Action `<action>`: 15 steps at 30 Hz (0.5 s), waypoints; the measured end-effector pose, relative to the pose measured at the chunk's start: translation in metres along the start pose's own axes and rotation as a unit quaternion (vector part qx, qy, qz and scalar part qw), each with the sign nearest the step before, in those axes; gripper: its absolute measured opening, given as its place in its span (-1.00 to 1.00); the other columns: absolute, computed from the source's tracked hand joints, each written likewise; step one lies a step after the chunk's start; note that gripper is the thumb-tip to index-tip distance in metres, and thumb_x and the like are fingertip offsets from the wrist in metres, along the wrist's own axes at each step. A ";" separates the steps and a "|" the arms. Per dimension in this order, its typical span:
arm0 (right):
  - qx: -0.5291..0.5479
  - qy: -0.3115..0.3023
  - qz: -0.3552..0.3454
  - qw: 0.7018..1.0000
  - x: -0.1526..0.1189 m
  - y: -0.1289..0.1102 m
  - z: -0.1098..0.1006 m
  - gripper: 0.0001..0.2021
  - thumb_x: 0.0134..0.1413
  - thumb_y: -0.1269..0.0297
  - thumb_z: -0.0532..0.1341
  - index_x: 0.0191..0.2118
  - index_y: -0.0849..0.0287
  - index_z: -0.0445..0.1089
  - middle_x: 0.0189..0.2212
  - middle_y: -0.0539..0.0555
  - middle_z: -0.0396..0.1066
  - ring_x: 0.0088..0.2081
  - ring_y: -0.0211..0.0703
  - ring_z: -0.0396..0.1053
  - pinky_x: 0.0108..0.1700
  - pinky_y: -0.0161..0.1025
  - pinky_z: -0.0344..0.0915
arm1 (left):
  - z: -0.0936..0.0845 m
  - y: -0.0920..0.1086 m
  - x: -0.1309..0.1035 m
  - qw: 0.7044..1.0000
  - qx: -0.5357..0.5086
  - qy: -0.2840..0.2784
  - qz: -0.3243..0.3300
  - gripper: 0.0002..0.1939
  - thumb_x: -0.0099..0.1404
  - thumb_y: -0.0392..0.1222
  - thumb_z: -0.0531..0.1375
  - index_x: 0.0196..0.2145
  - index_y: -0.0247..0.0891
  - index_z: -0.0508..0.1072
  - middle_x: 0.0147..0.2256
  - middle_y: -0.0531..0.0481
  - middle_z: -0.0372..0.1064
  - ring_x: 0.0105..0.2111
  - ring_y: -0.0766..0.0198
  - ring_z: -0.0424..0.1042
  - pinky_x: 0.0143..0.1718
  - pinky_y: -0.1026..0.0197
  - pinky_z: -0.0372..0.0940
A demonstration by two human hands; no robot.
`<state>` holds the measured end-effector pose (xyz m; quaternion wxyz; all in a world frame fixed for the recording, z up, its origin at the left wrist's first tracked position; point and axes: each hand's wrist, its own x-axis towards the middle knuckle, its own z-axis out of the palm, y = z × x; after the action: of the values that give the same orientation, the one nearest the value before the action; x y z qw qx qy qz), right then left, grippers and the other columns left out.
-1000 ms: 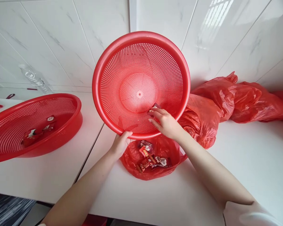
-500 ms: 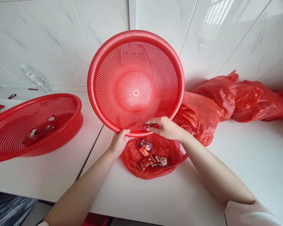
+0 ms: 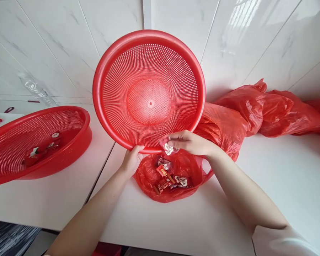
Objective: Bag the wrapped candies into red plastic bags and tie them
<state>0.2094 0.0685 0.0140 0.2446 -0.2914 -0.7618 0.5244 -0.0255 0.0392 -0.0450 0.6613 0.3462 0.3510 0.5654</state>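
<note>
My left hand (image 3: 132,161) grips the lower rim of a red plastic colander (image 3: 149,103), thumb over the edge. The colander is tilted up with its inside facing me, and no packets show in it. Pinched in my right hand (image 3: 188,143) is a small dark red snack packet (image 3: 168,146) with pale lettering, held at the colander's lower rim. Right beneath, an open red plastic bag (image 3: 149,190) lies on the white table with several wrapped snacks (image 3: 164,176) inside.
At left a second red colander (image 3: 72,156) leans with a few packets (image 3: 34,156) in it. Filled red plastic bags (image 3: 245,106) line the tiled wall at right. A clear plastic bottle (image 3: 37,89) lies behind the left colander on the white table (image 3: 282,185).
My right hand has lifted the packet from inside the colander to its rim, so its printed front now shows. A hand at the far left edge has gone out of view.
</note>
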 end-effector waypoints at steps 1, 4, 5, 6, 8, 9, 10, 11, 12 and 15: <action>-0.038 -0.027 -0.004 0.999 -0.002 -0.003 0.000 -0.64 0.21 0.06 0.19 -0.04 0.17 0.53 -0.17 0.06 0.55 -0.16 -0.13 0.47 -0.10 -0.22 0.39 | 0.000 0.000 0.000 1.000 0.003 0.000 -0.001 -0.82 0.14 -0.29 0.21 -0.26 -0.33 0.47 -0.13 -0.16 0.51 0.08 -0.07 0.39 0.12 -0.14 0.27; -0.124 -0.039 0.006 0.991 -0.008 -0.007 0.000 -0.69 0.26 0.13 0.12 -0.05 0.14 0.52 -0.25 0.04 0.56 -0.22 -0.12 0.51 -0.12 -0.21 0.41 | -0.001 0.001 0.000 1.000 0.003 0.011 0.011 -0.88 0.14 -0.30 0.20 -0.31 -0.31 0.45 -0.15 -0.14 0.51 0.07 -0.04 0.40 0.10 -0.10 0.30; -0.140 -0.016 0.017 0.990 -0.010 -0.007 0.000 -0.68 0.28 0.19 0.10 0.03 0.11 0.46 -0.26 0.04 0.56 -0.25 -0.13 0.52 -0.15 -0.21 0.43 | -0.001 0.002 0.001 1.000 0.002 0.017 0.017 -0.86 0.13 -0.30 0.20 -0.30 -0.30 0.45 -0.14 -0.14 0.51 0.07 -0.03 0.40 0.09 -0.09 0.31; -0.159 0.010 0.028 0.987 -0.012 -0.006 -0.001 -0.63 0.27 0.25 0.08 0.14 0.09 0.37 -0.28 0.03 0.56 -0.29 -0.14 0.53 -0.18 -0.20 0.44 | 0.000 0.003 0.001 1.000 0.000 0.022 0.019 -0.84 0.13 -0.30 0.19 -0.28 -0.30 0.45 -0.13 -0.14 0.51 0.07 -0.02 0.40 0.07 -0.08 0.33; -0.214 0.064 0.041 0.974 -0.014 -0.003 -0.003 -0.47 0.21 0.36 0.10 0.29 0.04 0.16 -0.33 0.01 0.56 -0.36 -0.13 0.53 -0.22 -0.19 0.44 | 0.000 0.004 0.001 1.000 -0.006 0.025 0.014 -0.81 0.13 -0.28 0.17 -0.25 -0.30 0.46 -0.11 -0.16 0.50 0.06 -0.02 0.41 0.05 -0.06 0.35; -0.250 0.093 0.040 0.963 -0.015 -0.001 -0.004 -0.40 0.17 0.40 0.11 0.32 0.01 0.09 -0.33 0.01 0.55 -0.36 -0.12 0.53 -0.22 -0.18 0.44 | 0.000 0.005 0.002 1.000 -0.009 0.025 0.010 -0.80 0.13 -0.28 0.16 -0.25 -0.30 0.46 -0.11 -0.17 0.51 0.04 -0.02 0.43 0.04 -0.06 0.36; -0.284 0.125 0.034 0.950 -0.014 0.001 -0.004 -0.38 0.14 0.41 0.14 0.32 0.00 0.09 -0.32 0.00 0.55 -0.35 -0.10 0.53 -0.21 -0.17 0.43 | 0.000 0.006 0.002 1.000 -0.013 0.022 0.004 -0.80 0.13 -0.27 0.15 -0.26 -0.31 0.47 -0.12 -0.17 0.51 0.02 -0.02 0.44 0.03 -0.05 0.36; -0.315 0.159 0.026 0.935 -0.013 0.002 -0.004 -0.41 0.12 0.41 0.16 0.28 -0.01 0.13 -0.31 0.01 0.54 -0.33 -0.08 0.52 -0.19 -0.16 0.42 | 0.000 0.007 0.002 1.000 -0.015 0.017 0.000 -0.80 0.13 -0.27 0.14 -0.26 -0.31 0.47 -0.14 -0.17 0.52 0.01 -0.02 0.45 0.03 -0.05 0.36; -0.339 0.192 0.018 0.921 -0.011 0.002 -0.004 -0.47 0.11 0.38 0.18 0.22 0.00 0.19 -0.29 0.03 0.54 -0.30 -0.05 0.52 -0.18 -0.15 0.41 | -0.002 0.009 0.002 1.000 -0.014 0.011 0.000 -0.80 0.13 -0.27 0.14 -0.28 -0.31 0.48 -0.16 -0.17 0.53 0.00 -0.02 0.45 0.03 -0.05 0.37; -0.370 0.257 -0.016 0.893 -0.004 0.000 0.001 -0.64 0.07 0.21 0.29 -0.01 0.07 0.31 -0.19 0.11 0.50 -0.20 0.02 0.49 -0.15 -0.13 0.39 | -0.010 0.017 0.004 1.000 0.005 -0.022 0.021 -0.80 0.10 -0.22 0.16 -0.31 -0.29 0.50 -0.21 -0.15 0.54 -0.02 -0.05 0.46 0.02 -0.10 0.37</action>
<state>0.2118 0.0649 0.0130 0.3145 -0.4733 -0.8158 0.1080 -0.0421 0.0457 -0.0363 0.6550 0.3693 0.3315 0.5698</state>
